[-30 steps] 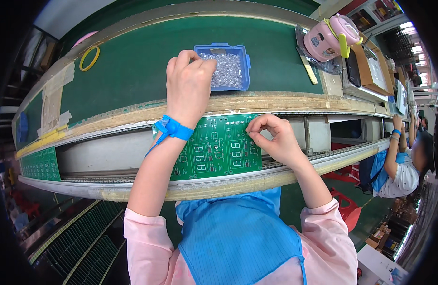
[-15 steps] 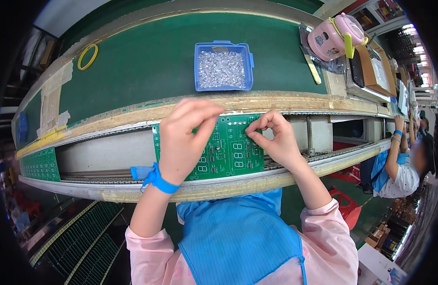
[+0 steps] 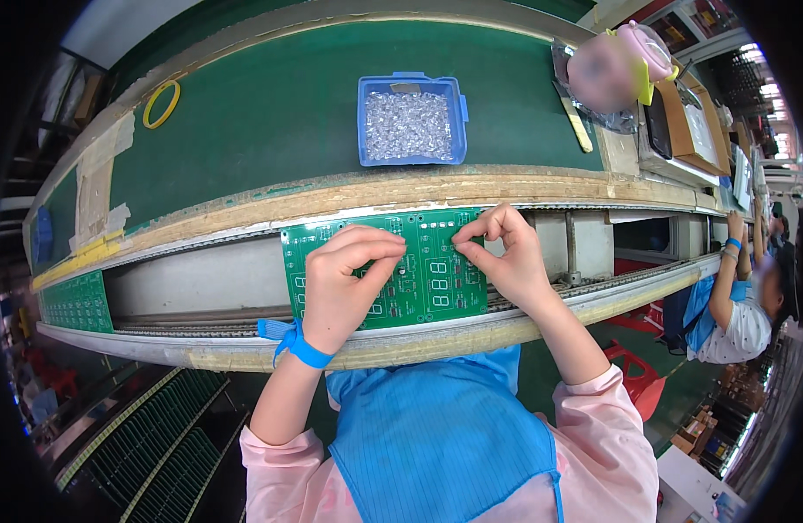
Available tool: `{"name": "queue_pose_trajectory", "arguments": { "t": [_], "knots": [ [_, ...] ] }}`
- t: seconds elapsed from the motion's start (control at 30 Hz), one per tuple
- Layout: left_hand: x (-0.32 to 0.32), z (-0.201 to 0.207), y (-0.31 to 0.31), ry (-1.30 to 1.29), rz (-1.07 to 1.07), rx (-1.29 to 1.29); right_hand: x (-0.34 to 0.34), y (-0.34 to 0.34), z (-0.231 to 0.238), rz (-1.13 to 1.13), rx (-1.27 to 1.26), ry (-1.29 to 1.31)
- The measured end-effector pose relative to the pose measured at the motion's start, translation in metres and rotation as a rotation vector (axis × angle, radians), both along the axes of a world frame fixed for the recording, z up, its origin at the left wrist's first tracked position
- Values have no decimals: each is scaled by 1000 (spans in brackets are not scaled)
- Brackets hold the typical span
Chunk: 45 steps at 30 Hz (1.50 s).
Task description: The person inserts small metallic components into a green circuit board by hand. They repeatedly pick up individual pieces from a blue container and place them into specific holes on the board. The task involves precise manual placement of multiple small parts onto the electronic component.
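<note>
Head view: shows the left hand (image 3: 349, 277) over the middle of a green circuit board (image 3: 417, 283), thumb and fingertips brought together; cannot tell whether gripping a tiny part or touching the surface. Shows the right hand (image 3: 513, 254) at the board's upper right, thumb and forefinger nearly meeting; again, cannot tell if holding anything. Finds the board lying across the conveyor rails (image 3: 201, 350), with white digit outlines partly hidden behind the left hand. Beyond, shows a blue tray (image 3: 363, 126) of small clear pieces (image 3: 410, 126), too fine to separate by eye. At upper right, shows a pink container (image 3: 603, 74), blurred across the front. At lower left, shows a rack of boards (image 3: 144, 423), dim and partly cut off; at far right, a co-worker (image 3: 734, 322), small and warped near the rim.
</note>
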<state>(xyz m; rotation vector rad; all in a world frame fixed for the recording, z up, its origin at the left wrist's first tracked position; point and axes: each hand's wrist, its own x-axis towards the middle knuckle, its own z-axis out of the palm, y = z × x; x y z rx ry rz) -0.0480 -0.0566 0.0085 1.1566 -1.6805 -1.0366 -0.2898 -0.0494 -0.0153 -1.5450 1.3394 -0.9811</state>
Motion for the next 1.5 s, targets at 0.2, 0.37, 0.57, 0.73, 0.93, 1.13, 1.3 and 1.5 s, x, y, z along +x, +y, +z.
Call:
{"name": "queue_pose_trajectory", "arguments": {
  "t": [0.2, 0.37, 0.57, 0.73, 0.93, 1.13, 1.3, 1.5],
  "knots": [
    [-2, 1, 0, 2, -3, -13, 3, 3, 2, -24, -38, 28],
    [-3, 3, 1, 19, 25, 6, 3, 5, 0, -24, -57, 35],
    [-4, 2, 3, 76, 36, 105, 4, -1, 15, 16, -46, 144],
    [-1, 1, 3, 147, 17, 219, 10, -8, 35, 120, -177, 322],
    [-2, 2, 4, 238, 18, 265, 10, -11, 39, 293, -232, 524],
    [-4, 1, 3, 225, -22, 251, 8, -15, 40, 219, -49, 282],
    [-7, 1, 3, 167, -20, 239, 8, -16, 47, 259, -57, 297],
    [-16, 1, -1, -117, 12, 54, 11, -69, 74, 62, -482, 470]
  ]
}}
